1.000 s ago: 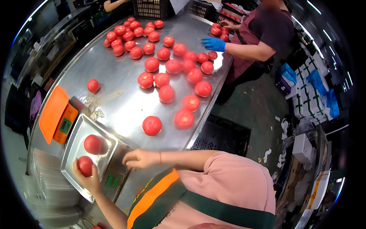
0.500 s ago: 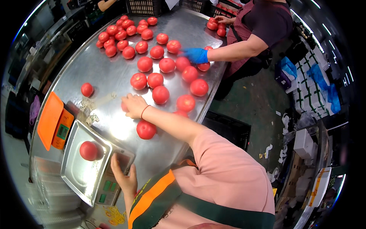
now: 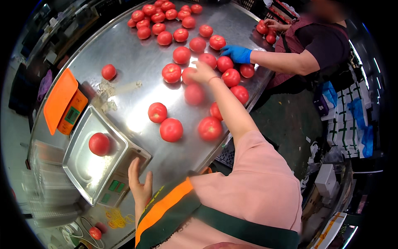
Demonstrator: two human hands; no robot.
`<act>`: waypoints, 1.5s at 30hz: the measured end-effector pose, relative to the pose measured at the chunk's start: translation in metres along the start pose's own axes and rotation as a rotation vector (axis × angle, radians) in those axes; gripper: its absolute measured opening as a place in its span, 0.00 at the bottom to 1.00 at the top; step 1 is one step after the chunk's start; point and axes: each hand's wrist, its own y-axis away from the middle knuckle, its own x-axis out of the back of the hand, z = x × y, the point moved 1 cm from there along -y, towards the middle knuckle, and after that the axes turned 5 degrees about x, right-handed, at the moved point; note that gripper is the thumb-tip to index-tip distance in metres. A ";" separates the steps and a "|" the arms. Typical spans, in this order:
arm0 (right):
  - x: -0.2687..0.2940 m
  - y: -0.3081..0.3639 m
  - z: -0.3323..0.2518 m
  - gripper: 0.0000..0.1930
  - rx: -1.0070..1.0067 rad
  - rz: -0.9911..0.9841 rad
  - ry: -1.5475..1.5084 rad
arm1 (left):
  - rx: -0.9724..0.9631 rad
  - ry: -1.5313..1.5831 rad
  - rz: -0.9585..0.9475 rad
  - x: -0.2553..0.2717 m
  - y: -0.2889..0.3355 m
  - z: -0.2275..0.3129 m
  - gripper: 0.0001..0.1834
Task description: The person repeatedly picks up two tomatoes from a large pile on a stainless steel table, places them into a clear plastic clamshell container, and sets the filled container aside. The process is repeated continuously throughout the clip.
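Observation:
My right hand (image 3: 204, 74) reaches far over the metal table, its fingers spread at a slightly blurred tomato (image 3: 189, 76); whether they touch it I cannot tell. Another blurred tomato (image 3: 194, 94) lies just below the hand. My left hand (image 3: 141, 182) is held open, thumb apart, by the near side of a weighing scale (image 3: 117, 182) and holds nothing. One tomato (image 3: 99, 144) rests in the scale's metal pan (image 3: 85, 174). Between the scale and my right arm, two tomatoes sit close together, a smaller one (image 3: 157, 112) and a larger one (image 3: 171, 130).
Across the table a co-worker's blue-gloved hand (image 3: 237, 54) is among tomatoes. More tomatoes (image 3: 164, 38) cluster at the far side. An orange scale (image 3: 68, 112), stacked clear plastic trays (image 3: 52, 182) and yellow rubber bands (image 3: 117, 218) lie at the left.
My right hand has left a tomato near the middle and moved farther out, toward the other tomatoes. The left hand stays open beside the scale. The whole view has shifted.

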 end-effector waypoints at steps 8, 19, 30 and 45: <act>0.010 0.018 -0.066 0.36 -0.038 0.207 -0.248 | -0.087 -0.081 0.037 0.014 -0.005 0.010 0.28; -0.037 0.195 -0.265 0.32 0.840 -0.102 -0.536 | 0.328 0.999 0.228 0.079 -0.032 -0.004 0.29; -0.105 0.276 -0.191 0.11 0.533 -0.659 -0.473 | -0.223 -0.721 0.810 0.205 -0.044 -0.057 0.28; -0.133 0.286 -0.174 0.06 0.193 -0.487 -0.486 | 0.094 -0.772 0.453 0.424 -0.042 -0.066 0.18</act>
